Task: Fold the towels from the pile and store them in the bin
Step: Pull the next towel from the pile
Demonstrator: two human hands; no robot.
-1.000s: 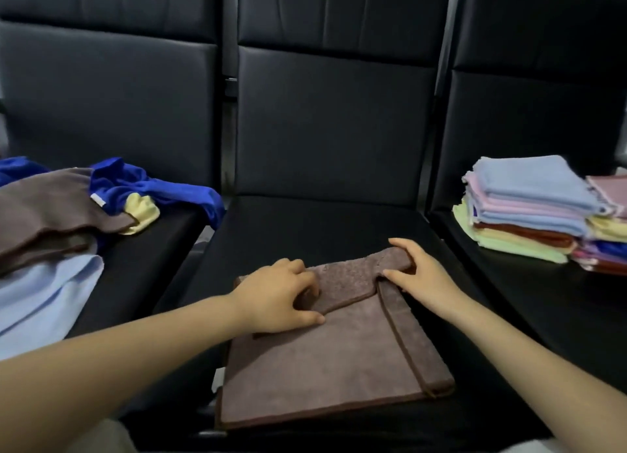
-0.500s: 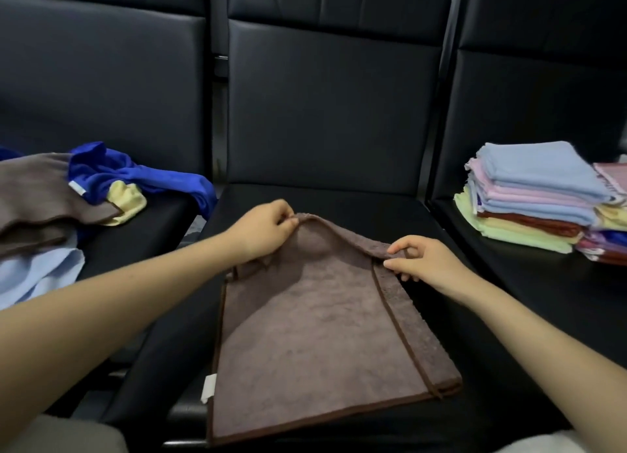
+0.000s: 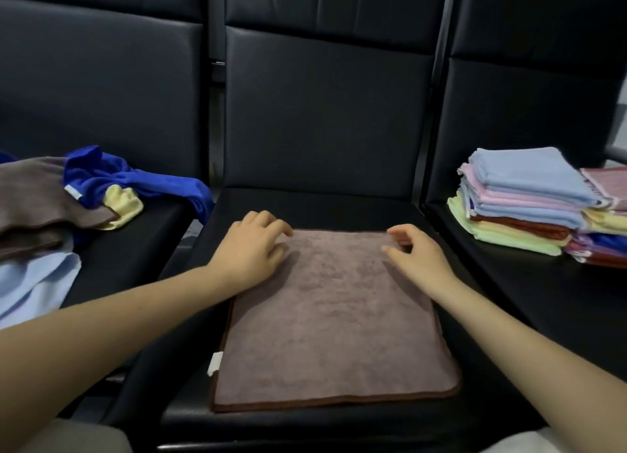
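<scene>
flattening done: brown towel (image 3: 334,320) now unfolded under both hands' fingers, left hand (image 3: 251,249) spread, right hand (image 3: 415,254) loosely curled; refold next.

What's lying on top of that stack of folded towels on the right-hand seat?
A light blue towel tops the stack. Below it pink, blue, red, yellow and green layers show only at their edges. How many there are cannot be told.
</scene>
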